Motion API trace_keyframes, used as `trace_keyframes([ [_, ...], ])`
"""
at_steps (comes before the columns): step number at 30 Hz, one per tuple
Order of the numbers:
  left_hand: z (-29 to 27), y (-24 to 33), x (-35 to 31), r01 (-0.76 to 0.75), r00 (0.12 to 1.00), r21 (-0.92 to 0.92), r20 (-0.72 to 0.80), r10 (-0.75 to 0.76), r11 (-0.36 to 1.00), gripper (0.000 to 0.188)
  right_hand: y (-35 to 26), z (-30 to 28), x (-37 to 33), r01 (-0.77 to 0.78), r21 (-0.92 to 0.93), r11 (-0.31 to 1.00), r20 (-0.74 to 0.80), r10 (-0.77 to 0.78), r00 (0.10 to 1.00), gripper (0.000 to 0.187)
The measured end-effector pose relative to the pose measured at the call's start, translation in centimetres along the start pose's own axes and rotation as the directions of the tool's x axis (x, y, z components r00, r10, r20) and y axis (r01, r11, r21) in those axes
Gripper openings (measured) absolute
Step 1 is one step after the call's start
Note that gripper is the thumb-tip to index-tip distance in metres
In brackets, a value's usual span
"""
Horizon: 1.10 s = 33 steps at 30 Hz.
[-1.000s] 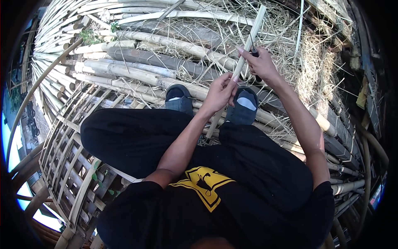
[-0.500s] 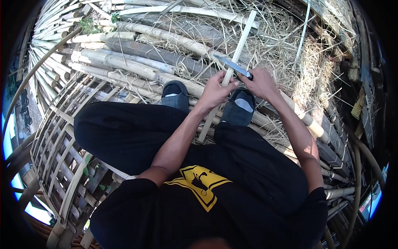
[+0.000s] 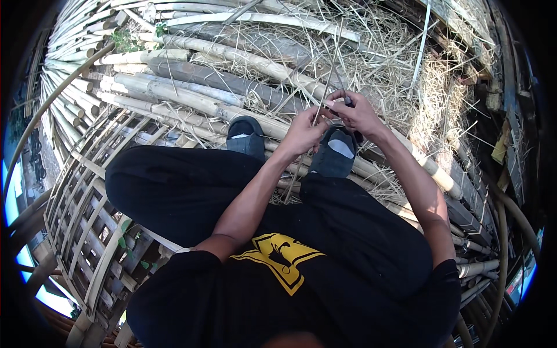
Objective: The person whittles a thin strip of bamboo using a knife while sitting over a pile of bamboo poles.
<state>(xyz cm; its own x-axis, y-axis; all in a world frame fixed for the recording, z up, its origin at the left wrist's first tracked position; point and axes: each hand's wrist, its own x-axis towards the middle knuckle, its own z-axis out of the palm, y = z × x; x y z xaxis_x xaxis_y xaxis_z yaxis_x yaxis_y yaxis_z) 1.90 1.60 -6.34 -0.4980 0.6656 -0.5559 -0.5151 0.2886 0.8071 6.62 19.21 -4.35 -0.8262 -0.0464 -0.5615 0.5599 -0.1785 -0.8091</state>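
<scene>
Head view: your left hand (image 3: 304,131) pinches the thin strip (image 3: 328,86), turned edge-on, while your right hand (image 3: 361,118), fingers curled round the dark-handled knife (image 3: 348,101), works close beside it.

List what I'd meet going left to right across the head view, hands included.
Pale slatted bamboo lattice, dark grey open-toed slide sandal on the left foot, bare left hand, bare right hand, small dull-yellow piece of unclear material.
</scene>
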Motion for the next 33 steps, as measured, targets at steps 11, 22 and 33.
trace_keyframes([
  [11, 1.2, 0.1, -0.4, -0.058, 0.997, 0.329, -0.021, 0.069, 0.943, 0.027, 1.3, 0.3, 1.4, 0.124, -0.35, 0.928, -0.282, -0.231, 0.931, 0.035],
  [22, 0.1, -0.4, 0.0, -0.099, 0.965, 0.283, -0.205, 0.161, 0.954, 0.033, -1.4, -0.2, 0.2, -0.061, -0.679, 0.732, -0.23, -0.133, 0.964, 0.048],
  [33, 0.4, -0.2, -0.1, -0.184, 0.918, 0.437, -0.244, 0.313, 0.881, 0.035, 0.5, -0.2, 0.6, -0.174, -0.831, 0.528, -0.26, -0.094, 0.961, 0.036],
])
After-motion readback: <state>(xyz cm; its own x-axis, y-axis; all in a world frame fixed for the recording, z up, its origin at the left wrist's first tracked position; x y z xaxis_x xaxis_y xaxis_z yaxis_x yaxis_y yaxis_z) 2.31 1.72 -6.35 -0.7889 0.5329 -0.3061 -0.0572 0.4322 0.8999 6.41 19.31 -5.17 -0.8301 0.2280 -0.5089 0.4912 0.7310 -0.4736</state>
